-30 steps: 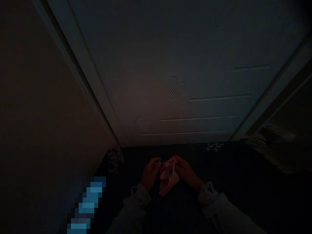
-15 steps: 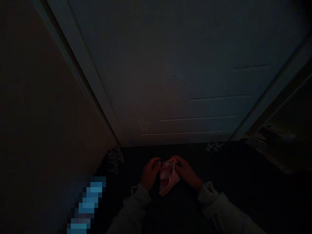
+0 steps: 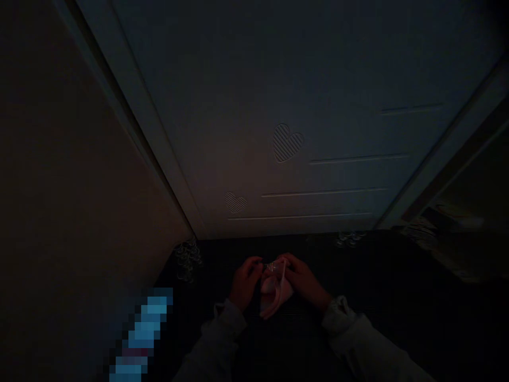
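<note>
Over the dark worktop [image 3: 358, 297], our left hand [image 3: 245, 284] and right hand [image 3: 304, 284] hold a pink cloth [image 3: 273, 294]. Our fingers [image 3: 254, 263] pinch a small clear thing [image 3: 272, 266] at its top.

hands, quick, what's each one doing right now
left hand: closed on small clear object
right hand: closed on soft pink cloth

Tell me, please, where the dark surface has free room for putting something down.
Free: the dark surface right of the right hand. Crowded: clear pieces in the left corner, more by the door, pink cloth between both hands.
</note>
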The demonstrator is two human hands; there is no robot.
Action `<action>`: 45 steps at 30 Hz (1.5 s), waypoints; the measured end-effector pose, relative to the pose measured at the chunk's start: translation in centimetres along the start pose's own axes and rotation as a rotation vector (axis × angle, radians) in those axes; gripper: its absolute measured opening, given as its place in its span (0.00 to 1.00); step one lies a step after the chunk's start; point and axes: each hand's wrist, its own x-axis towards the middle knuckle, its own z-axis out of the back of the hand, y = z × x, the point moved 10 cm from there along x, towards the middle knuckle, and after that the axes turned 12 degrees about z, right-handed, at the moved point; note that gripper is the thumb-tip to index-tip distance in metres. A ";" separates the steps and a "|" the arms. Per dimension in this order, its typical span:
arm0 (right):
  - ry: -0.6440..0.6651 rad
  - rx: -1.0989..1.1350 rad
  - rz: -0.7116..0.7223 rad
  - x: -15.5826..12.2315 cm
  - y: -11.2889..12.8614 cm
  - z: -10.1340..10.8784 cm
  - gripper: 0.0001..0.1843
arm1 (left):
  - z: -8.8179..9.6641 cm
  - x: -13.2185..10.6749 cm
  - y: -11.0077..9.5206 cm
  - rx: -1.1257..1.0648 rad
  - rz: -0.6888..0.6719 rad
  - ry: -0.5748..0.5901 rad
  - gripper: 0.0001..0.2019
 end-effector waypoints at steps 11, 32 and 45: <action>0.012 -0.010 0.002 -0.1 0.7 -0.1 0.08 | -0.1 -0.1 -0.3 0.014 -0.002 0.002 0.16; 0.015 -0.002 0.008 0.0 0.5 -0.1 0.08 | 0.0 -0.2 -0.4 0.011 -0.009 0.000 0.16; 0.017 -0.036 0.029 0.0 0.3 0.0 0.07 | -0.1 -0.2 -0.4 -0.007 -0.001 0.012 0.16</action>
